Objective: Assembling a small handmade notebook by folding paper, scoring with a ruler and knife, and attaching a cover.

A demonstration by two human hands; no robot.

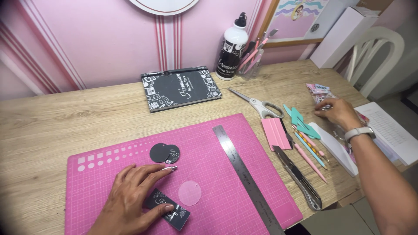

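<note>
Presently the left hand (130, 198) is laid flat, fingers spread, on the pink cutting mat (109, 174); nothing is gripped, but a small black rectangular card (172, 211) is pinned under thumb and fingertips at 4 o'clock of the palm. A translucent pink disc (190, 193) is seen just beside the card, at 3 o'clock of the hand. Two overlapping black discs (164, 153) are noted near the fingertips, at 1 o'clock.

The right hand (337, 113) is extended well apart, at 2 o'clock of the mat, fingers curled onto a clear packet of small printed pieces (320, 92); whether it is pinched or only touched cannot be told.

Progress, as judged: discs are already cut and laid out; the card and discs are not yet joined to anything.

Further out, a steel ruler (244, 174) is laid across the mat, with a utility knife (298, 176), pink squeegee (275, 132) and scissors (257, 103) on the wooden table (56, 117).
</note>
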